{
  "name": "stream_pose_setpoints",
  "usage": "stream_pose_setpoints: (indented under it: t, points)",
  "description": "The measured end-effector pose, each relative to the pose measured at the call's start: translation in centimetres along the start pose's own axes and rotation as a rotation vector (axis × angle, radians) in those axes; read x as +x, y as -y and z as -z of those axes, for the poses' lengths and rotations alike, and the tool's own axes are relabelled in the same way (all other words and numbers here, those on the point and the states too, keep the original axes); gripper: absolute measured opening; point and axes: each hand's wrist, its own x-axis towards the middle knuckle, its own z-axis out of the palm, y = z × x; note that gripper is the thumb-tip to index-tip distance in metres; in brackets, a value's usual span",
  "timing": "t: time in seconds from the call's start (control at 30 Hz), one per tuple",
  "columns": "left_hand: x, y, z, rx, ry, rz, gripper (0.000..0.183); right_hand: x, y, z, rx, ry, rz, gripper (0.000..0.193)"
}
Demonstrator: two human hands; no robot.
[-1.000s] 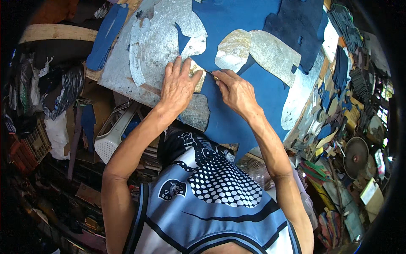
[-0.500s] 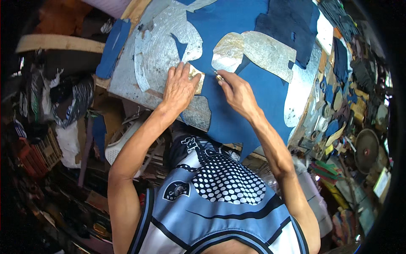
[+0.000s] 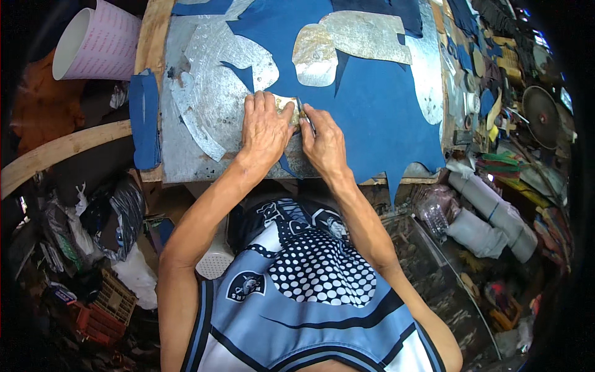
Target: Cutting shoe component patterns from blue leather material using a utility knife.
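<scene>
My left hand point(image 3: 265, 128) lies flat with its fingers stretched out, pressing on a small yellowish template piece point(image 3: 285, 103) on top of the blue leather-like sheet point(image 3: 378, 93). Close beside it, my right hand point(image 3: 323, 137) is closed around a small cutting knife point(image 3: 302, 114) with a brass-coloured part. Its blade points away from me along the right edge of the template. Beyond the hands rest a rounded mottled metal template point(image 3: 315, 57) and a longer grey template point(image 3: 367, 37). A narrow blue offcut point(image 3: 239, 75) lies beyond my left fingers.
The sheet spreads over a scratched metal-topped worktable point(image 3: 176, 142), with a pointed flap hanging off its near edge. A curved metal strip point(image 3: 197, 127) lies on the left. A white bin point(image 3: 99, 43) and a wooden beam point(image 3: 68, 146) stand at left; wrapped rolls point(image 3: 489, 211) lie at right.
My right hand has come left with the knife, from beside the rounded template to the edge of the small one. The left hand stays on the small template. The whole view has turned.
</scene>
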Motion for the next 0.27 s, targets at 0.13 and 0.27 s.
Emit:
stream_pose_setpoints:
  t: [0.13, 0.27]
  points:
    - [-0.09, 0.25, -0.24, 0.051, -0.005, -0.012, 0.048, -0.08, 0.25, -0.41, -0.062, -0.011, 0.017, 0.029]
    - [-0.19, 0.23, -0.21, 0.067, 0.027, -0.003, 0.048, -0.19, 0.87, -0.56, -0.128, 0.017, -0.017, 0.030]
